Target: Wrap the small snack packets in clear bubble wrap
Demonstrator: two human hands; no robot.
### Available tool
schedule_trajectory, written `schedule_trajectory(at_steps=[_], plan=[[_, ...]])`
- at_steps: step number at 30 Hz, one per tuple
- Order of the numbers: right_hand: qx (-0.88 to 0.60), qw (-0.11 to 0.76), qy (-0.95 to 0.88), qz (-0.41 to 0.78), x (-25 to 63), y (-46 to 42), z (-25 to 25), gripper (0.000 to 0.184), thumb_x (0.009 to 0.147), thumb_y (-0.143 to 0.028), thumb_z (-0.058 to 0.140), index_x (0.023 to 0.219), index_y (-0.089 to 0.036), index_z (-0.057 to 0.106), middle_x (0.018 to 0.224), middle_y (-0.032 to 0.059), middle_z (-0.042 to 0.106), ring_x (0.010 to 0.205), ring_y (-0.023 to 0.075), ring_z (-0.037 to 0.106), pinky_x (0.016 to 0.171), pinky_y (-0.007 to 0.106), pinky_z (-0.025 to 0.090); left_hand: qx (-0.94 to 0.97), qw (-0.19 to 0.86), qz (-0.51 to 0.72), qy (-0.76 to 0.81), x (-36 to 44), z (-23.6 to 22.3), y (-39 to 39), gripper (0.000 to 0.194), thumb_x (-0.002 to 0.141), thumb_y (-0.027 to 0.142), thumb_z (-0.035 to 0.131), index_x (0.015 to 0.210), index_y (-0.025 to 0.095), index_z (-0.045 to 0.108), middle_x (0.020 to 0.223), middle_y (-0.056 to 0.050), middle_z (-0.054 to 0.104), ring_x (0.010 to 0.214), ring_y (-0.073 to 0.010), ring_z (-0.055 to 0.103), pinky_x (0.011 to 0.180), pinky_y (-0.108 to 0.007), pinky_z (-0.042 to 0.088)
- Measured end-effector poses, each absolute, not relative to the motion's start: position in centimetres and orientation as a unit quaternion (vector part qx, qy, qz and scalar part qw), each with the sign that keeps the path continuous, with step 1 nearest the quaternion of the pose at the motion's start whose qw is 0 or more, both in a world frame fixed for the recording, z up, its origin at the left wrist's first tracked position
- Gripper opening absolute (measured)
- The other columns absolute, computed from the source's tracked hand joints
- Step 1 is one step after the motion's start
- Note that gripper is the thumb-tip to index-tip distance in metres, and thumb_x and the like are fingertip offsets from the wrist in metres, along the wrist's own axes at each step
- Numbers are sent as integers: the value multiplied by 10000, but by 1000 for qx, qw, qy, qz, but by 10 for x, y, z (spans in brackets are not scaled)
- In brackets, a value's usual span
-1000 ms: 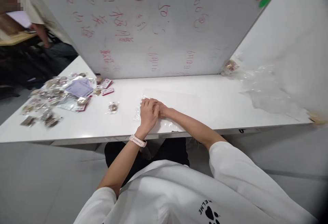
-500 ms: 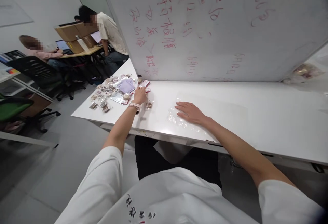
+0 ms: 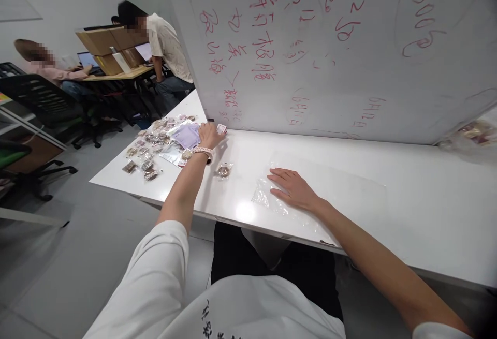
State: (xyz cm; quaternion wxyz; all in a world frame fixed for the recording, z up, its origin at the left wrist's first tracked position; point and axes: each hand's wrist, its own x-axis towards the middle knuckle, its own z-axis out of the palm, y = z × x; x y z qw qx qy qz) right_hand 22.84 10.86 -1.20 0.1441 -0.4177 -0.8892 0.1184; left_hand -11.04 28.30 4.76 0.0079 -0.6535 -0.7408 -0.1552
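A small packet [image 3: 223,171] lies between the hands [image 3: 294,189] — whiteboard [image 3: 341,90] standing behind.

Clr plastic [image 3: 336,186] flat on tbl [image 3: 240,155], partly crinkled

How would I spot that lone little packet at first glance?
Find the white table below the whiteboard. Between the packet pile and the right hand lies a small clear packet with brownish contents; unlike its piled neighbours, it lies alone.
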Motion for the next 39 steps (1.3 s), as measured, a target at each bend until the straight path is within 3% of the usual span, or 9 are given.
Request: schedule_trajectory(at_steps=[7,10,14,17,21,23,26,31,39], plan=[[-398,134,-896,142,230,112,-9,550,1020,-571,352,1507,-335,452,1620,-14,357,1513,254,305,1233,497,281,-652,-48,-160,-739,-98,39,291,343,807,204,720,1094,71,586,1082,-205,632,1131,-366,558,983,-497,400],[-356,164,-908,148,224,115,-13,518,1015,-545,409,1466,-311,510,1577,4,432,1481,255,371,1198,506,353,-672,-50,-179,-717,-84,47,282,305,799,172,720,1072,83,616,1036,-182,655,1080,-346,579,939,-467,424],[-304,366,-875,94,222,119,-9,354,1022,-400,433,1192,-234,695,1168,61,746,1093,213,696,913,429,585,-732,-68,-216,-642,-38,64,242,335,837,291,699,1145,182,626,1034,-75,693,948,-242,630,853,-367,472],[-347,527,-775,12,239,112,19,297,1011,-356,456,1066,-229,719,965,62,769,924,204,725,788,398,607,-811,-136,-244,-514,12,71,191,380,805,298,720,1152,180,621,1018,-59,707,844,-194,630,754,-317,487],[-474,601,-643,-30,285,77,55,282,1020,-336,457,1108,-227,702,1033,67,736,955,207,703,828,409,588,-900,-193,-180,-346,74,56,135,289,863,302,676,1125,188,628,1011,-65,694,918,-215,607,723,-311,471],[-533,555,-638,-31,308,50,52,288,1024,-336,452,1127,-230,700,1061,65,729,991,210,690,868,413,574,-922,-196,-149,-298,95,39,123,283,896,308,657,1148,185,619,1061,-78,678,973,-231,587,759,-332,475],[-613,390,-686,-34,334,12,18,345,1011,-389,465,1232,-226,674,1267,97,685,1193,263,619,991,474,517,-928,-187,-158,-282,113,15,118,314,927,317,637,1209,185,592,1134,-95,637,1018,-243,546,841,-369,478],[-645,155,-748,20,351,-8,-27,519,1031,-453,368,1471,-220,516,1584,68,425,1477,293,364,1159,517,376,-910,-175,-196,-319,116,1,106,322,962,356,601,1215,157,586,1083,-106,593,996,-251,504,835,-375,476],[-549,164,-816,77,351,14,-17,515,1033,-486,356,1463,-261,530,1565,7,456,1477,227,375,1201,458,335,-884,-141,-204,-396,103,-2,67,350,955,361,611,1229,143,587,1079,-120,587,990,-267,492,835,-396,474]])
